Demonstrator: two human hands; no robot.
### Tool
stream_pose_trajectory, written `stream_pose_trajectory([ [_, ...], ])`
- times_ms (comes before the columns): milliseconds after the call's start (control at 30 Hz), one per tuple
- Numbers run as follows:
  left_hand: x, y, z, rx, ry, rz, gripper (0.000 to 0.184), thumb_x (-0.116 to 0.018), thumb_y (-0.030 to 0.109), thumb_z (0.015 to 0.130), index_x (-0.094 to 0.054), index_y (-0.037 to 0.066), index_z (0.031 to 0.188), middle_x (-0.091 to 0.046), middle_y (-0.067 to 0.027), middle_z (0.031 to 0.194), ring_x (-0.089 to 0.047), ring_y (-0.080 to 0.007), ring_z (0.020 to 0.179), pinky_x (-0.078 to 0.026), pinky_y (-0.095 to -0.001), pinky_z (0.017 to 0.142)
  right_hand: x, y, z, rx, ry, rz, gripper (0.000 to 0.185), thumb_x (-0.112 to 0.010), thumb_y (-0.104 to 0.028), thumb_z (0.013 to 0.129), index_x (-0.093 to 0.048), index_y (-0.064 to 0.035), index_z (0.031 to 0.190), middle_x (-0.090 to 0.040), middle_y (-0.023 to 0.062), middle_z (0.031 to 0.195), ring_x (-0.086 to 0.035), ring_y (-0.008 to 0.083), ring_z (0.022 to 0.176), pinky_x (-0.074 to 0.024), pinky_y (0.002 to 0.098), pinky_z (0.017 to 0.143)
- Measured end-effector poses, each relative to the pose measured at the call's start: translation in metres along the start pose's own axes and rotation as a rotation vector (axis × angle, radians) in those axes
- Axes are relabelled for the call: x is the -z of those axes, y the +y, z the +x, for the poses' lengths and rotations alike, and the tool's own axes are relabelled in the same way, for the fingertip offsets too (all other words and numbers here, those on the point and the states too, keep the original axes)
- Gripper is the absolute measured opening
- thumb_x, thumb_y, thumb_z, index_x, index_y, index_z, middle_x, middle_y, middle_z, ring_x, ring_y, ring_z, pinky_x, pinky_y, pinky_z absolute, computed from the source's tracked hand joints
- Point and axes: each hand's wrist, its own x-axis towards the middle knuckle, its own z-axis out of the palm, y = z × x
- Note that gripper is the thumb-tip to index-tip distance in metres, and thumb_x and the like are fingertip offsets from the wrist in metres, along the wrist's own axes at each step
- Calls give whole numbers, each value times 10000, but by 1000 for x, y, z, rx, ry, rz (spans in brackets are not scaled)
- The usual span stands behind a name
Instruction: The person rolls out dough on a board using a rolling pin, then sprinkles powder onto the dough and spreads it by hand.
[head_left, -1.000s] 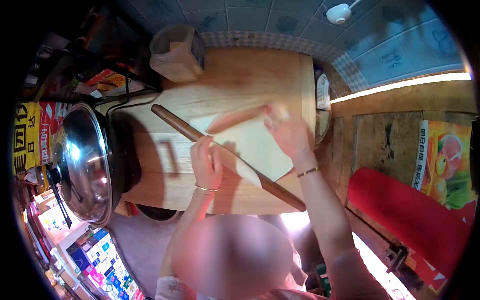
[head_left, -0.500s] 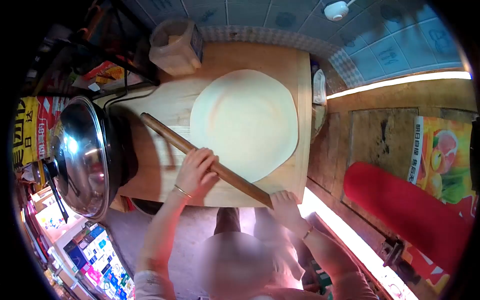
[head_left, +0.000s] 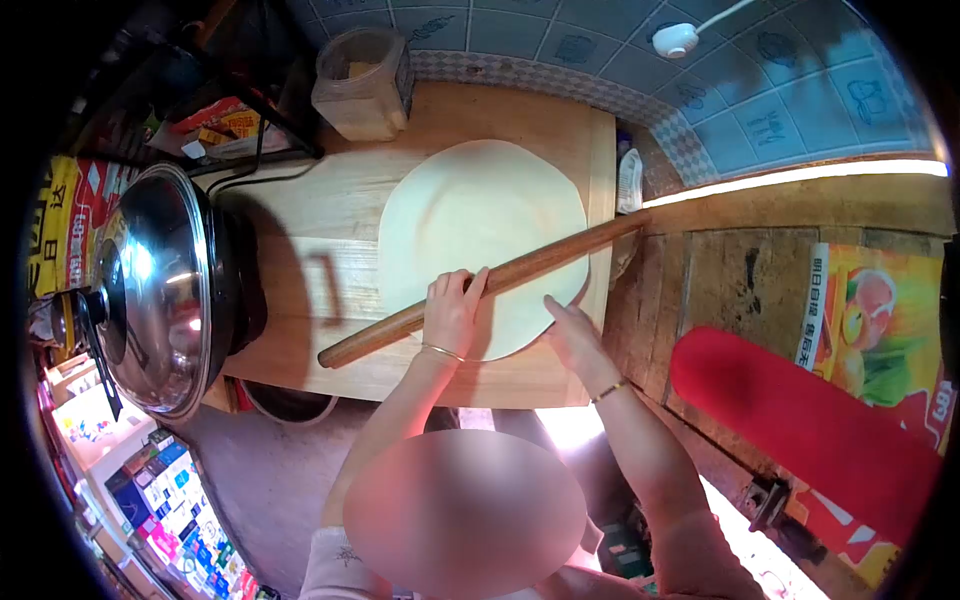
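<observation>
The left hand (head_left: 452,315) lies across the pin (head_left: 385,328) with its fingers bent over it, and it seems to have hold of it near the middle. The right hand (head_left: 574,338) is part open, its thumb at the near edge of the dough (head_left: 465,205); I cannot tell if its hidden fingers pinch that edge. The dough is a big, flat round on the wood table (head_left: 460,112), with the pin slanting over it and poking past the table's right side. To me this looks like the rolling-out step, with a pause to see to the edge. The next move seems to call for a gentle right hand, so the thin dough does not rip, and a steady left one. Farther out, a tub (head_left: 360,100) sits at the back, and a pot (head_left: 240,285) with a shiny lid (head_left: 165,285) is on the left.
</observation>
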Motion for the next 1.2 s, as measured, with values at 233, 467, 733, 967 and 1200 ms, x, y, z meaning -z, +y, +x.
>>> stream_pose_trajectory([
  [233, 46, 26, 68, -32, 253, 46, 529, -504, 153, 900, -370, -46, 1371, -350, -225, 1437, -330, -376, 1329, -250, -500, 1095, -107, -74, 59, 17, -330, -615, 392, -456, -315, 967, -537, 32, 1131, -671, 164, 983, -668, 226, 881, -524, 363, 633],
  [467, -9, 54, -11, 191, -73, 5, 627, -475, 268, 851, -383, -107, 1346, -382, -287, 1404, -304, -403, 1357, -202, -537, 1122, -51, -49, 21, 1342, -509, -1936, 564, -512, -433, 891, -480, -90, 1337, -485, 113, 1368, -353, 263, 1346, -215, 462, 1126],
  [733, 6, 55, 37, 385, -70, 157, 696, -497, 281, 827, -321, -75, 1398, -362, -212, 1448, -281, -360, 1380, -117, -542, 1143, -57, -46, 53, 1186, -560, -1772, 633, -509, -475, 859, -481, -62, 1338, -452, 111, 1396, -322, 262, 1354, -198, 496, 1127],
  [967, -28, 82, -35, 308, -148, 48, 752, -515, 323, 807, -305, -84, 1403, -313, -239, 1475, -246, -363, 1406, -111, -553, 1142, -6, -39, -2, 1305, -616, -2124, 699, -508, -534, 857, -451, -70, 1377, -394, 102, 1449, -280, 297, 1377, -137, 550, 1123],
  [1200, 26, -40, 91, 225, 313, 368, 720, -580, 396, 872, -336, -35, 1394, -372, -205, 1440, -318, -326, 1363, -145, -582, 1119, -133, -103, 79, 1606, -324, -1730, 663, -543, -547, 853, -491, -75, 1315, -498, 101, 1344, -406, 249, 1292, -214, 533, 1109],
])
